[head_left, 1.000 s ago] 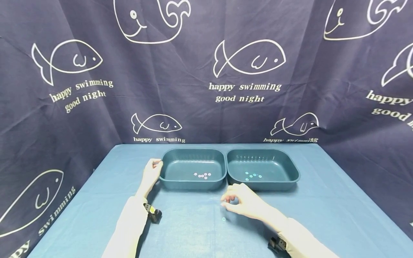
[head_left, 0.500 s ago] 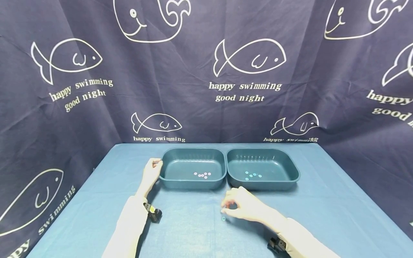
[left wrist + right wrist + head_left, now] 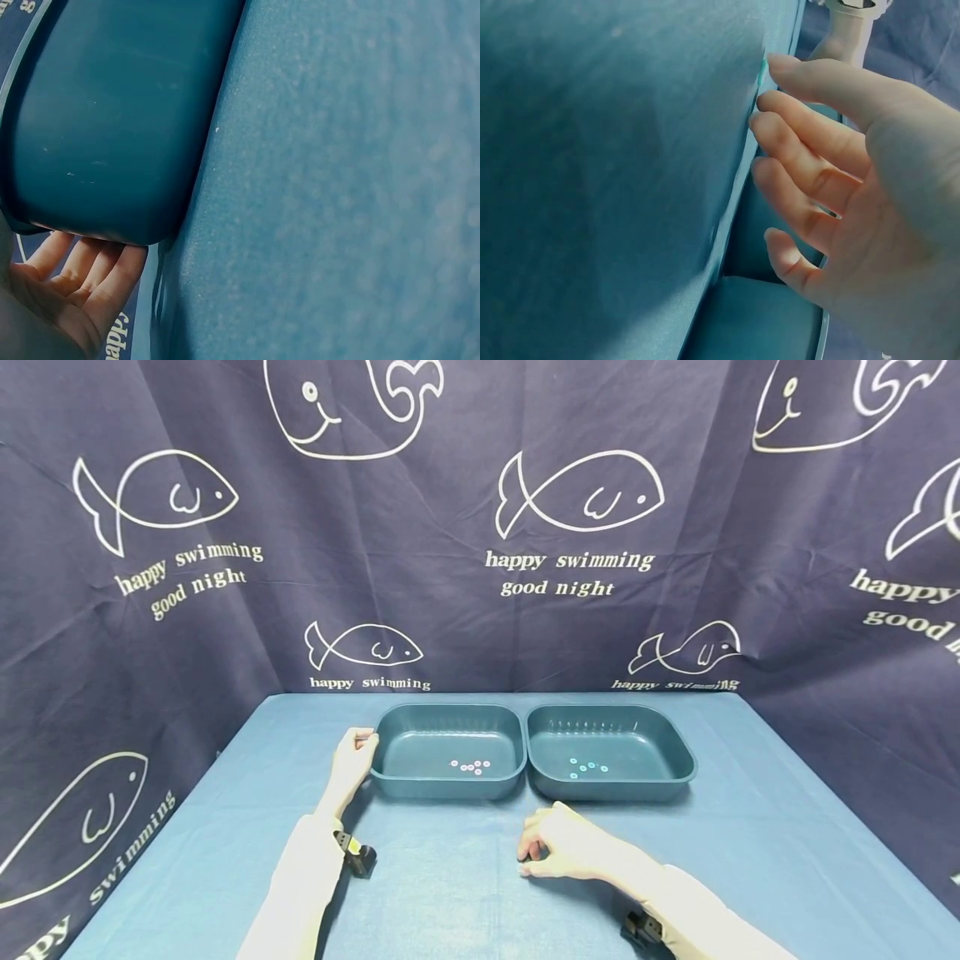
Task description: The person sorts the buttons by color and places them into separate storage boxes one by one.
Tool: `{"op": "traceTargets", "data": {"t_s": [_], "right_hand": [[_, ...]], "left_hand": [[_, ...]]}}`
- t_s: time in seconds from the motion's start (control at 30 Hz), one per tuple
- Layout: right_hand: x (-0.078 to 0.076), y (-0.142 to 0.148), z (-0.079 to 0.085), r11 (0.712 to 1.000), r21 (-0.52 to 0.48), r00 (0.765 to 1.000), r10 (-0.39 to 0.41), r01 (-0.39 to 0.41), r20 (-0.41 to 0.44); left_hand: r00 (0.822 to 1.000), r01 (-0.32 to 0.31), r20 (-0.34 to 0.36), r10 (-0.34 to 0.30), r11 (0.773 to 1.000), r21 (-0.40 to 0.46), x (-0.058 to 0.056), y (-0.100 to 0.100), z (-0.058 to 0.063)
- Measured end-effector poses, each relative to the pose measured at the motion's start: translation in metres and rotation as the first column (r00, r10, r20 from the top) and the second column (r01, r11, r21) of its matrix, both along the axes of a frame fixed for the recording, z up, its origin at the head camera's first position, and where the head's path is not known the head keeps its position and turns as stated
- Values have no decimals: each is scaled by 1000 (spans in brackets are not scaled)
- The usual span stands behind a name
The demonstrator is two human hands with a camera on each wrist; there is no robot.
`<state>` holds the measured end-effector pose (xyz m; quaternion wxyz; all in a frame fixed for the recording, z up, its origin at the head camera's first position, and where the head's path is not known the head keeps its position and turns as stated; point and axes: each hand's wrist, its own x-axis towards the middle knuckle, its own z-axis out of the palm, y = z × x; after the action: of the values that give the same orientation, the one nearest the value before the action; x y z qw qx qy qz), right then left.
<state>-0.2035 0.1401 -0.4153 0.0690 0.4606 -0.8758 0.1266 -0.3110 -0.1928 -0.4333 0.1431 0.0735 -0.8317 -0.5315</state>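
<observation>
My left hand point(image 3: 354, 767) rests at the left end of the left blue-green bin point(image 3: 450, 790). In the left wrist view its fingers point(image 3: 112, 281) are fairly straight and touch the outer end wall. My right hand point(image 3: 566, 847) is low over the cloth, in front of the right bin point(image 3: 611, 792). Its thumb tip is at a small green round piece point(image 3: 762, 73), mostly hidden by the thumb. Thumb and forefinger stand slightly apart, and the other fingers are loosely bent. Several small pink round pieces point(image 3: 470, 767) lie in the left bin, several green ones point(image 3: 583, 769) in the right.
Both bins stand side by side, their ends touching, toward the back of the table with its blue cloth point(image 3: 435, 893). Behind and at the sides hangs a dark fabric curtain point(image 3: 450, 635) with white fish drawings. Each wrist wears a small black camera point(image 3: 362, 862).
My right hand has moved down and slightly toward me, so its thumb now covers the green piece seen on the cloth before. My left hand and both bins have stayed put.
</observation>
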Motion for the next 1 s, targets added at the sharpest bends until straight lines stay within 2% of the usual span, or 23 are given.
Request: {"op": "traceTargets", "data": {"t_s": [0.33,0.6,1.0], "right_hand": [[-2,-2,-4,999,13,996,39,-38,-83],[0,-4,-2,998,32,988,61,-57,-141],[-1,-6,-1,998,40,985,59,-53,-160]], "left_hand": [[1000,-2,-9,2,1000,-23,-2,-1,-3],[1000,3,0,-3,1000,-29,-1,-1,-1],[1000,-1,-2,1,999,-42,-4,-1,-2]]}}
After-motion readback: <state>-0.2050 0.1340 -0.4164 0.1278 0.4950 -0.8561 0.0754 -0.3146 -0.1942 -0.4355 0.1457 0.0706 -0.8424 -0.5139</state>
